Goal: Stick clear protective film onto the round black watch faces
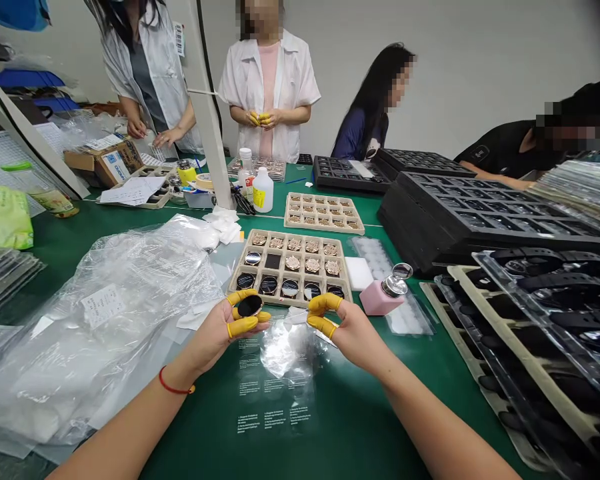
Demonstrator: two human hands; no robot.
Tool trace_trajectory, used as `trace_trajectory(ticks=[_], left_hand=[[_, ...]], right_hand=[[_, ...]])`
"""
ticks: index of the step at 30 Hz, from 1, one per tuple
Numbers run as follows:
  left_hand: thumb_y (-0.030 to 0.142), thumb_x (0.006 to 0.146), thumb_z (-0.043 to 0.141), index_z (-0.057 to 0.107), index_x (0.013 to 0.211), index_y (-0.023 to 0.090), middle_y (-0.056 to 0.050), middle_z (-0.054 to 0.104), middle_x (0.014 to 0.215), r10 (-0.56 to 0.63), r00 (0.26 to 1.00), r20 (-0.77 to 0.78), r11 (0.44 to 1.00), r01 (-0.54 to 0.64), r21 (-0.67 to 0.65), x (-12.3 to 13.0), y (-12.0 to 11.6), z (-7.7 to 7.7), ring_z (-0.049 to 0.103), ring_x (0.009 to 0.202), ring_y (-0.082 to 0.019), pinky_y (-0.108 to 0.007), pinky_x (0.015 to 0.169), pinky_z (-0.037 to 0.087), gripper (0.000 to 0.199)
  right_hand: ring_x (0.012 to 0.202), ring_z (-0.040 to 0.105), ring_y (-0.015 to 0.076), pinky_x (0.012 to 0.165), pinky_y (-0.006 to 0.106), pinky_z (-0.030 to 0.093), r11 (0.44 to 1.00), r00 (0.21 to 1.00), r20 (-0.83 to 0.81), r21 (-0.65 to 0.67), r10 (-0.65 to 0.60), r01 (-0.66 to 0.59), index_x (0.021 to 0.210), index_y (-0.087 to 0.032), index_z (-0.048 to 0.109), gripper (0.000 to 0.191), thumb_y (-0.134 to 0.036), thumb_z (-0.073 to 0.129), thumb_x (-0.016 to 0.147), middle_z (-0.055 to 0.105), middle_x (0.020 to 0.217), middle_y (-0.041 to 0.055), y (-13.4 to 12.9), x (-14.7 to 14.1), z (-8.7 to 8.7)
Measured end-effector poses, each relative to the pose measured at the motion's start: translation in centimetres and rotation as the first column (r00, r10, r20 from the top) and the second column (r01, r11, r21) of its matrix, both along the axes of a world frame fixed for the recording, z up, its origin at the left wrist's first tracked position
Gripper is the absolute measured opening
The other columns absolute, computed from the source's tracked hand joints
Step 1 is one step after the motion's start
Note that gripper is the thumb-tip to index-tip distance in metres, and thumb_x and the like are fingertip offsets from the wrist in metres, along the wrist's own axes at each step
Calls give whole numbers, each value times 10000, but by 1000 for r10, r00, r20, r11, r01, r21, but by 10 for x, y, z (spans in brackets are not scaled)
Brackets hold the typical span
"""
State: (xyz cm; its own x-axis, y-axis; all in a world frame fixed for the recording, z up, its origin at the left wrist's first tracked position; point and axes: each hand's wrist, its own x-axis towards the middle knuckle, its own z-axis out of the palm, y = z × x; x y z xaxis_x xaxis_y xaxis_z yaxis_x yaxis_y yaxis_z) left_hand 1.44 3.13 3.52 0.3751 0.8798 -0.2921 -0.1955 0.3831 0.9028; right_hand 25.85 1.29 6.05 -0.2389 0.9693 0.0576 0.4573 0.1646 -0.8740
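Note:
My left hand [237,320], with yellow finger cots, is closed around the edge of a round watch piece [251,306] with a glossy black face turned up. Opposite it, my right hand [337,320], also in yellow finger cots, is pinched, and a white wipe [297,316] shows at its fingertips. Just beyond both hands lies a beige compartment tray [291,235]. Rose-gold watch cases [313,265] fill its back rows; black round faces [269,285] sit mostly in the front row. Under the hands is a clear printed film sheet [276,387].
A pink pump bottle [381,297] stands right of the tray. Stacked black trays [430,220] and watch-filled trays [545,333] crowd the right side. Clear plastic bags [115,313] cover the left. Behind are a second beige tray [325,228], a white bottle [263,191] and several people.

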Motion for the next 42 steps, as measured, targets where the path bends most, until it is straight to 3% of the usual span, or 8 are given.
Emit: trace_trajectory(ticks=[4, 8, 13, 16, 24, 33, 42], left_hand=[[224, 723, 729, 391, 1202, 191, -90, 689, 1019, 11, 1000, 15, 1000, -11, 18, 0, 1, 1, 676, 941, -225, -380, 909, 522, 587], [253, 711, 731, 406, 1189, 199, -60, 677, 977, 14, 1000, -26, 993, -11, 114, 4, -2, -4, 671, 937, -224, -397, 906, 505, 580], [247, 705, 721, 432, 1146, 217, -42, 656, 952, -111, 987, -112, 969, 133, 207, 17, -18, -13, 667, 912, -228, -353, 819, 518, 528], [242, 729, 693, 446, 1146, 226, -38, 650, 957, -180, 973, -143, 947, 211, 243, 24, -28, -16, 660, 896, -218, -340, 804, 516, 485], [258, 763, 665, 436, 1174, 220, -38, 642, 978, -235, 947, -220, 887, 301, 351, 27, -36, -15, 650, 877, -195, -325, 807, 512, 472], [251, 760, 678, 465, 1117, 228, -36, 597, 1039, -198, 957, -214, 889, 267, 372, 28, -36, -14, 642, 851, -159, -313, 795, 522, 417], [263, 754, 686, 461, 1121, 229, -38, 596, 1042, -189, 954, -231, 891, 266, 369, 27, -35, -16, 644, 843, -159, -323, 798, 526, 432]], right_hand=[[829, 571, 181, 783, 349, 465, 1000, 1000, 13, 7, 18, -18, 852, -220, 576, 77, -290, 555, 828, 618, 869, 21, 0, 0, -1], [980, 542, 199, 903, 370, 408, 998, 999, -17, 55, 40, -39, 791, -225, 566, 95, -307, 551, 836, 591, 976, 32, 0, 5, 3], [1074, 505, 210, 932, 374, 386, 999, 985, -174, -44, -9, 1, 788, -220, 554, 130, -344, 568, 825, 567, 1111, 40, -4, -4, 11], [1078, 511, 214, 945, 375, 378, 991, 973, -230, -125, 8, -38, 744, -206, 555, 150, -341, 586, 803, 567, 1154, 40, -9, -20, 8], [893, 578, 184, 816, 324, 446, 953, 957, -290, -283, 18, -103, 765, -196, 583, 126, -322, 592, 767, 631, 945, 26, -15, -40, -5], [757, 551, 152, 690, 273, 446, 948, 942, -336, -301, -9, -98, 735, -192, 578, 36, -202, 546, 747, 617, 829, 2, -16, -40, -9], [800, 554, 157, 738, 285, 441, 961, 948, -316, -269, -30, -60, 750, -186, 593, 44, -204, 554, 758, 622, 835, 6, -17, -42, -11]])
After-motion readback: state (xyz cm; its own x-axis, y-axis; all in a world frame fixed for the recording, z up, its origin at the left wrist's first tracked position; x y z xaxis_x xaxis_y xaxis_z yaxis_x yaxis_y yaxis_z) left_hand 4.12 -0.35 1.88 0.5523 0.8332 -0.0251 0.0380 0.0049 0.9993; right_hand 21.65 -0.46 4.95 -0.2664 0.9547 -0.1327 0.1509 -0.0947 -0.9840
